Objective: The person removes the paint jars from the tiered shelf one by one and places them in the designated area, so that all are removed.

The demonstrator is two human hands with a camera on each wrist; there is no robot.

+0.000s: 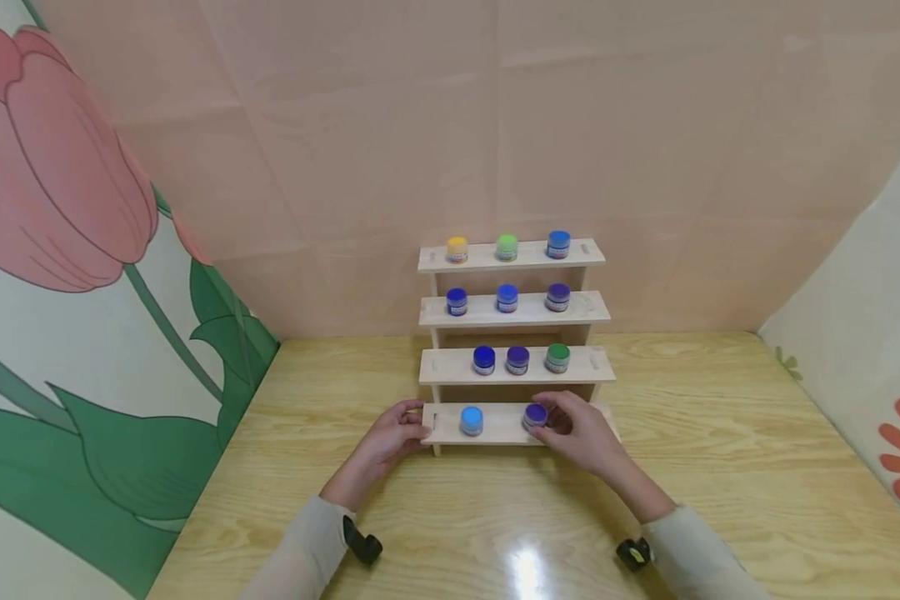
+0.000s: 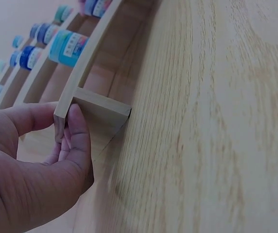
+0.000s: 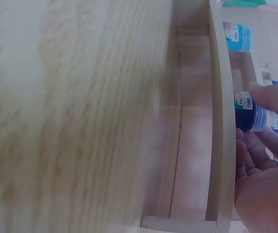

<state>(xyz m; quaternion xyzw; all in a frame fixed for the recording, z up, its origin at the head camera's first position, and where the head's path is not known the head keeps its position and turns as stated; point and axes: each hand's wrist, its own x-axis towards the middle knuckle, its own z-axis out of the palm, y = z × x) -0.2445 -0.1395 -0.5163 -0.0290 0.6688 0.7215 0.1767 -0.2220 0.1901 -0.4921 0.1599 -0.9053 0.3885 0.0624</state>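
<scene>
A stepped wooden rack (image 1: 504,429) stands on the table with small paint jars on its shelves. My left hand (image 1: 392,435) pinches the left end of the lowest shelf between thumb and fingers, seen closely in the left wrist view (image 2: 46,160). With thumb and fingers my right hand (image 1: 581,433) holds a purple-lidded paint jar (image 1: 535,416) on the right part of that shelf. In the right wrist view this jar (image 3: 246,114) looks dark and upright on the board. To its left sits a light blue paint jar (image 1: 472,421), touched by neither hand.
Above, the third shelf carries a dark blue jar (image 1: 483,360), a purple jar (image 1: 517,360) and a green jar (image 1: 558,358). Three bluish jars stand on the second shelf (image 1: 531,310); yellow, light green and blue ones on the top shelf (image 1: 482,254). A draped wall rises behind the wooden table (image 1: 330,375).
</scene>
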